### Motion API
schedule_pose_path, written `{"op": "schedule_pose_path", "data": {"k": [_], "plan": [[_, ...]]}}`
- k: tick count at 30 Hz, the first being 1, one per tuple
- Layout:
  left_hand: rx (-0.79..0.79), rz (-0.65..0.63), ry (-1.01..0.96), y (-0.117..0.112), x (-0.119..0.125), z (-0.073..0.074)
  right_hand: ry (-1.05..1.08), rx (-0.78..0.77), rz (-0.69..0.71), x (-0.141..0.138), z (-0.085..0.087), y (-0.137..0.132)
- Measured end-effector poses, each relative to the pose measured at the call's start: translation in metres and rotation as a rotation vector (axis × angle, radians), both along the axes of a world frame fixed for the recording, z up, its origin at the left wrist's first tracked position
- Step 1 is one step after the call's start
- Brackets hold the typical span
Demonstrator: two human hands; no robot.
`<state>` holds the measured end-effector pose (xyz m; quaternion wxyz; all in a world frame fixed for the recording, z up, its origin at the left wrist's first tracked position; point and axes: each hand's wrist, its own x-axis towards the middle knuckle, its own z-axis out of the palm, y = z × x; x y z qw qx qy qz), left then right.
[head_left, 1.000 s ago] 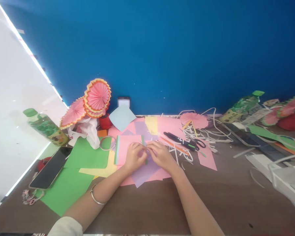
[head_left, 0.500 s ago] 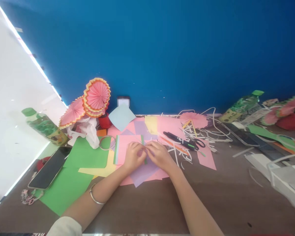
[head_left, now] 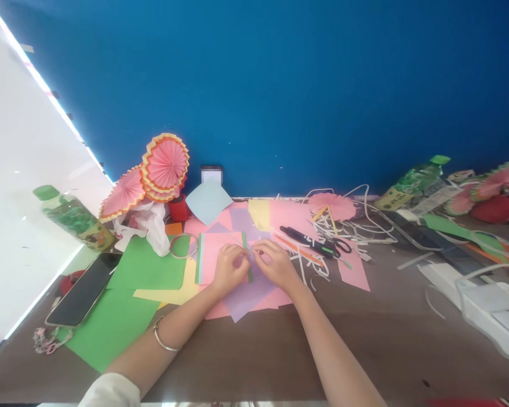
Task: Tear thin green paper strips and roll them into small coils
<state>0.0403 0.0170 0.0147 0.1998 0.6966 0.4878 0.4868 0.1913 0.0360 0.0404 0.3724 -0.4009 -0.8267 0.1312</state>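
A person's left hand (head_left: 230,269) and right hand (head_left: 272,263) meet, fingers pinched together on a narrow green paper strip (head_left: 247,257) atop a pink paper sheet (head_left: 217,251), black-handled scissors (head_left: 318,242) just right.

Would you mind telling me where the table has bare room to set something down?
Bare wood lies on the table right of the right hand, between the pink paper and the white box. Near the wall it is crowded: scissors, paper strips. Left, green paper and a phone.
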Motion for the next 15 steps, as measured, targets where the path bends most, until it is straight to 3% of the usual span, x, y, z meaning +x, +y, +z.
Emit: {"op": "schedule_pose_path", "data": {"k": [9,15], "plan": [[-0.164,-0.246,-0.42,0.006,-0.006,-0.001,0.123,0.018,-0.131,0.008,-0.002,0.006],[-0.359,-0.309,-0.733,0.01,-0.006,-0.008,0.17,0.014,-0.194,0.017,-0.004,0.011]]}}
